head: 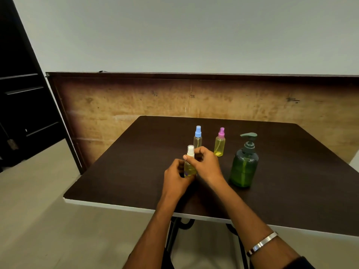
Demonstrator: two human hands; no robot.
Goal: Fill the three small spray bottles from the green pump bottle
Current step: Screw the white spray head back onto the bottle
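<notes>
Both hands grip the white-capped spray bottle (189,165) — left hand (175,176) fingers around its body, right hand (206,165) pinching its cap.

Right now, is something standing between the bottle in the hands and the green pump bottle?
Nothing visible does. Bare table separates the white-capped spray bottle, held by both hands, from the green pump bottle; the pink-capped bottle stands further back.

At the centre of the frame, a white-capped spray bottle (190,164) stands upright, yellowish liquid inside, partly hidden. Behind it, the blue-capped bottle (198,137) looks nearly clear. To its right, the pink-capped bottle (220,142) holds yellow liquid. Further right stands the translucent green pump bottle (244,164), upright, nozzle pointing left.
</notes>
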